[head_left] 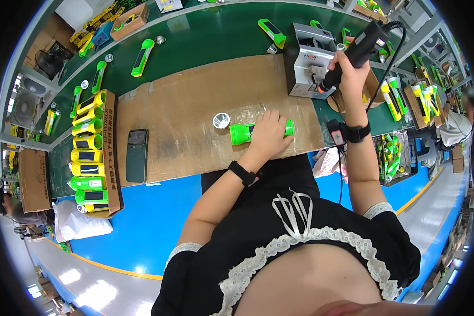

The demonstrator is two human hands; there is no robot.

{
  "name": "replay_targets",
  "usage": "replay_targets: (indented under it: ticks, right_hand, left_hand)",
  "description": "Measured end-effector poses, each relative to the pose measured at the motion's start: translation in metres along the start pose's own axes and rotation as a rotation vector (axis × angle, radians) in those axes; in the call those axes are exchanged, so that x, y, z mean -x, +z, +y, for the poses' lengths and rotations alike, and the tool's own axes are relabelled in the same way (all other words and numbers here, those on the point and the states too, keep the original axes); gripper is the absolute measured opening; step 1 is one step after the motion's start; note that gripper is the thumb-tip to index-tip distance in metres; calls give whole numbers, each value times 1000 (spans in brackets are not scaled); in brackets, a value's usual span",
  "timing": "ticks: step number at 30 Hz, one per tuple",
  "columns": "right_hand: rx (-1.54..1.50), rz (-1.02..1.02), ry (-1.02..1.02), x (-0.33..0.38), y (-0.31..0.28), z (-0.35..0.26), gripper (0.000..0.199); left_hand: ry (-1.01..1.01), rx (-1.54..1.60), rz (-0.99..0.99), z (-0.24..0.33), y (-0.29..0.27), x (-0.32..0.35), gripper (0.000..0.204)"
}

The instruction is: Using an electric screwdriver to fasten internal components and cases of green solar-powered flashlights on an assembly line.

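Note:
My left hand (268, 136) lies over a green flashlight (240, 135) on the cardboard sheet (189, 100), its fingers wrapped round the body. The wide head end shows on the left and a green end on the right; the hand hides the middle. Just left of it sits a round silver reflector (221, 120). My right hand (350, 73) is raised at the right, gripping a black electric screwdriver (364, 47) with a cord. The tool's orange-ringed tip points down-left, at the front of a grey box-shaped screw feeder (300, 73). Whether the tip touches it I cannot tell.
A dark phone (137, 156) lies on the cardboard's left. Beside it a carton (111, 158) holds a row of green and yellow flashlights. More flashlights (142, 58) lie along the green bench (195, 34). A black crate (405, 171) of green parts stands at the right.

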State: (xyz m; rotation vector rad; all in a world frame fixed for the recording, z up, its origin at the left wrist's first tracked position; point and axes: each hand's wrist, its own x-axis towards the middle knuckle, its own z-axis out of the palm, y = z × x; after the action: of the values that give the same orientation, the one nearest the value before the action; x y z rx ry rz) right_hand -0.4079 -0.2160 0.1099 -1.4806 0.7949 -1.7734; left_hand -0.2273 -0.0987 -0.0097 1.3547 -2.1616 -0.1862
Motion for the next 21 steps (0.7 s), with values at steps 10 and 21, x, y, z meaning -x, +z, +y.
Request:
replay_targets:
  ticks: [10,21]
  right_hand:
    - [-233,-114,19,84,27,-30,44]
    - [-127,-166,68,92,33,-9,46]
  left_hand:
    - [11,18,81,0,6,5,42]
    - [-15,41,107,2,6,5,40]
